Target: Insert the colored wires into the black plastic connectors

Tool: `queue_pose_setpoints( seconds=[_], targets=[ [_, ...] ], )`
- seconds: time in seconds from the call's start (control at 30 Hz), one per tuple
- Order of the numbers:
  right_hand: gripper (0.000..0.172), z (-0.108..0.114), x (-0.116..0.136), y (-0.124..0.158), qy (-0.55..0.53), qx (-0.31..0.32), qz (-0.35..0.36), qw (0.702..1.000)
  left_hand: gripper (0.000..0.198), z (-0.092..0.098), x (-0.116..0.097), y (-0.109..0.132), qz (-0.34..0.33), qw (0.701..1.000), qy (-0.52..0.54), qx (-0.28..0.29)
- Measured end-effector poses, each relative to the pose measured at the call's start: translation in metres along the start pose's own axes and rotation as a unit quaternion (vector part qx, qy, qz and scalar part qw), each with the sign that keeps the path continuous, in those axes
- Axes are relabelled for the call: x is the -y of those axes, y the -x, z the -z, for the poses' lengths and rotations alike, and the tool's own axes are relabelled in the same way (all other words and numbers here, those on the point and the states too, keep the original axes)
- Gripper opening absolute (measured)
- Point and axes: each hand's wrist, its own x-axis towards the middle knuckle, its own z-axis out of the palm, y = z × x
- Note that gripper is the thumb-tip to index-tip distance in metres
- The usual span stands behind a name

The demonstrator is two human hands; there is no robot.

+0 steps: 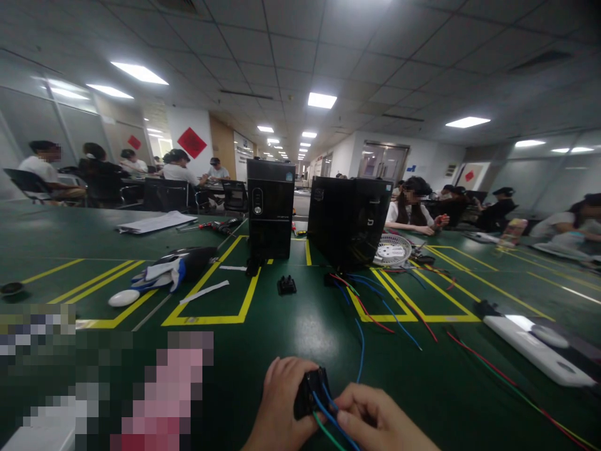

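Note:
My left hand (282,401) is wrapped around a small black plastic part (305,396) near the front edge of the green table. Blue wires (323,406) and a green wire (327,432) run across or out of this part; where they attach is hidden. Just right of it, my right hand (373,416) pinches a blue wire between thumb and forefinger. Ahead of both hands, a similar black plastic piece (287,285) with upright prongs lies on the table. A loose blue wire (361,351) stretches away above my right hand.
Two black computer towers (270,216) stand ahead. Red and blue wires (382,319) spread to the right, near a white round basket-like grille (393,250) and a white elongated device (530,351). A glove (162,275) lies left. A person (413,210) sits across the table.

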Motion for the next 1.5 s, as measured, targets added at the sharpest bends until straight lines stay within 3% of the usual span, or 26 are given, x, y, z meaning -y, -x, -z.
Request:
queue_pose_setpoints(
  seconds=[0.17,0.33,0.7,0.77,0.87,0.93,1.0,1.33,1.5],
  targets=[
    [0.041,0.004,0.002,-0.001,-0.093,0.063,-0.083,0.990,0.041,0.000,0.000,0.002,-0.005,1.000,-0.010,0.009],
    [0.037,0.004,-0.006,-0.006,-0.167,0.055,-0.117,0.977,0.037,-0.001,0.001,0.002,-0.024,0.999,-0.021,-0.001],
    [0.036,-0.001,-0.006,-0.007,-0.176,0.014,-0.135,0.975,0.041,0.000,0.005,0.004,-0.010,1.000,-0.005,0.007],
    [0.032,-0.002,-0.004,-0.006,-0.156,-0.004,-0.129,0.979,0.042,0.000,0.005,0.004,-0.002,1.000,-0.002,0.002],
    [0.021,-0.002,-0.002,-0.002,-0.032,-0.059,-0.045,0.997,0.042,0.000,0.004,0.005,-0.002,1.000,-0.003,-0.004],
    [0.020,-0.002,0.000,0.001,0.079,-0.097,0.015,0.992,0.042,0.000,0.002,0.005,-0.008,1.000,-0.005,-0.007],
    [0.022,-0.003,0.000,0.002,0.144,-0.112,0.033,0.983,0.042,0.000,0.001,0.005,-0.011,1.000,-0.006,-0.011],
    [0.029,-0.011,-0.016,-0.001,0.144,-0.121,0.059,0.980,0.042,-0.001,-0.001,0.005,-0.007,1.000,-0.005,-0.024],
    [0.031,-0.007,-0.008,-0.002,0.189,-0.097,0.074,0.974,0.041,0.000,-0.003,0.005,0.000,0.999,-0.001,-0.032]
  ],
)
